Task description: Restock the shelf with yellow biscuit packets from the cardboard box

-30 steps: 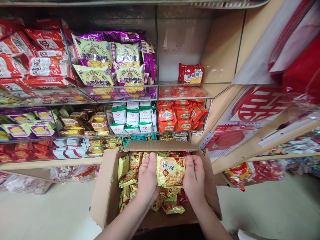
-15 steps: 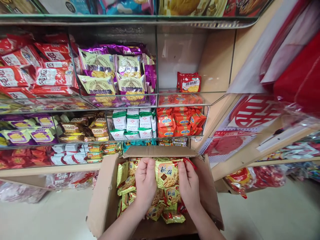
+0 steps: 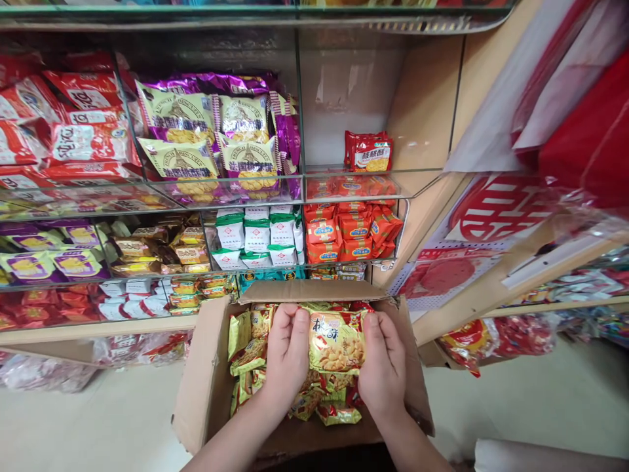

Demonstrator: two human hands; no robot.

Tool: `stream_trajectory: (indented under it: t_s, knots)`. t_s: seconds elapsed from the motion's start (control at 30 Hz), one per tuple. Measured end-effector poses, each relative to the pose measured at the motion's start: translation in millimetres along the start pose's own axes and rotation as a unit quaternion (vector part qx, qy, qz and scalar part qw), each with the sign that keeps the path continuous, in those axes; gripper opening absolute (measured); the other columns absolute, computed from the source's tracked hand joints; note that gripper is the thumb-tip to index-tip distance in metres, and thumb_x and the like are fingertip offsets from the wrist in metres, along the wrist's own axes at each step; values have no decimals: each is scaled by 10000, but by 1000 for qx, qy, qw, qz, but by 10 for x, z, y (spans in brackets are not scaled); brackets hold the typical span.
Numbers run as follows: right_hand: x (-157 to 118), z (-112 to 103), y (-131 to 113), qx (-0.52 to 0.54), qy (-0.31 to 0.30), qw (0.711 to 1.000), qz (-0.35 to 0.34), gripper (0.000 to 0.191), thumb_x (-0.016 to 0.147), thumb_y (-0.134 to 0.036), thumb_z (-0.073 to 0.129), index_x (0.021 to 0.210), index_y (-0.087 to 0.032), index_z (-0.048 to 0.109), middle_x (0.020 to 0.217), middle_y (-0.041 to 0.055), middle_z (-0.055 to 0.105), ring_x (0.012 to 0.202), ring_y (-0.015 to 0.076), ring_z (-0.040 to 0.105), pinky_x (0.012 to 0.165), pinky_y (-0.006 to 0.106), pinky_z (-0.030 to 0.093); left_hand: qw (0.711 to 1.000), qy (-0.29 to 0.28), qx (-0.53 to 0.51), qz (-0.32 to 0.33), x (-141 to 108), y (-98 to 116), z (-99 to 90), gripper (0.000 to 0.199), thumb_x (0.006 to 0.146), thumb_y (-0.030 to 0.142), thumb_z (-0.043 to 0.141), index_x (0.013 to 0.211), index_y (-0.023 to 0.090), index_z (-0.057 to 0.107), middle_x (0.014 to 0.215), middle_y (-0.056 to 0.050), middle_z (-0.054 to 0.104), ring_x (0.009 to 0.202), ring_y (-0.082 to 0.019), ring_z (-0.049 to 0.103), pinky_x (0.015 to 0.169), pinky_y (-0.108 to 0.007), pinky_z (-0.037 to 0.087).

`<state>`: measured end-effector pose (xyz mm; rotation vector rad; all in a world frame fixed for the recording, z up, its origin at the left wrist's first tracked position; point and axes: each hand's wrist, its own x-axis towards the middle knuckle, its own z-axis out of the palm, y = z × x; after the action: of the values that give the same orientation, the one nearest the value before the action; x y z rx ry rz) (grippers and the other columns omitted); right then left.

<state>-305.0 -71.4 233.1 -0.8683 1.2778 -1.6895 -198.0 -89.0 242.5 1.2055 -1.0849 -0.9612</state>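
Over an open cardboard box (image 3: 202, 387), a yellow cookie packet (image 3: 338, 341) is stretched between both my hands, its printed face toward me. My left hand (image 3: 289, 351) pinches the packet's left edge between thumb and fingers. At the opposite edge, my right hand (image 3: 383, 360) is closed the same way. Several similar yellow packets (image 3: 339, 413) lie loosely in the box below, some on their sides. My forearms and hands hide part of the box's contents.
Ahead is a glass-fronted shelf with purple biscuit packs (image 3: 248, 157), orange packets (image 3: 354, 226) and white-green packets (image 3: 256, 237). A small stack of red packets (image 3: 368, 152) stands in the upper right compartment. Red and white bags (image 3: 584, 144) hang at the right.
The packet between my hands now shows more of its front and lies wider across. My right hand has shifted slightly right. The view has tilted a little, so the shelves appear higher.
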Motion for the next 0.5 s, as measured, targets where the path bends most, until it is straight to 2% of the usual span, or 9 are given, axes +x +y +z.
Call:
stream_trajectory:
  t_s: [0.1, 0.23, 0.4, 0.5]
  knots:
    - [-38, 12, -125, 16, 13, 1000, -10, 351, 826, -455, 466, 605, -201, 366, 559, -62, 327, 498, 76, 313, 438, 179, 309, 999, 12, -37, 7, -28, 12, 20, 259, 781, 473, 489, 709, 224, 466, 614, 67, 426, 586, -82, 372, 566, -197, 342]
    - [-55, 11, -204, -16, 13, 999, -44, 365, 831, -453, 456, 586, -199, 364, 545, -62, 311, 484, 73, 298, 420, 173, 297, 997, 8, -71, -10, -31, -25, 17, 243, 782, 468, 491, 717, 234, 471, 617, 68, 432, 577, -83, 366, 564, -207, 342]
    - [-74, -4, -248, -83, 11, 991, -109, 325, 854, -398, 435, 599, -197, 410, 531, -57, 347, 489, 78, 339, 445, 177, 327, 998, 20, -55, 11, -16, -20, -29, 253, 765, 489, 503, 730, 239, 488, 593, 70, 426, 550, -83, 360, 532, -205, 332]
    - [-77, -10, -250, -96, 8, 988, -122, 322, 858, -388, 429, 598, -197, 420, 530, -56, 361, 485, 78, 346, 448, 178, 332, 998, 23, -51, 16, -5, -7, -55, 254, 759, 495, 509, 742, 241, 495, 612, 67, 448, 574, -83, 384, 559, -197, 353]
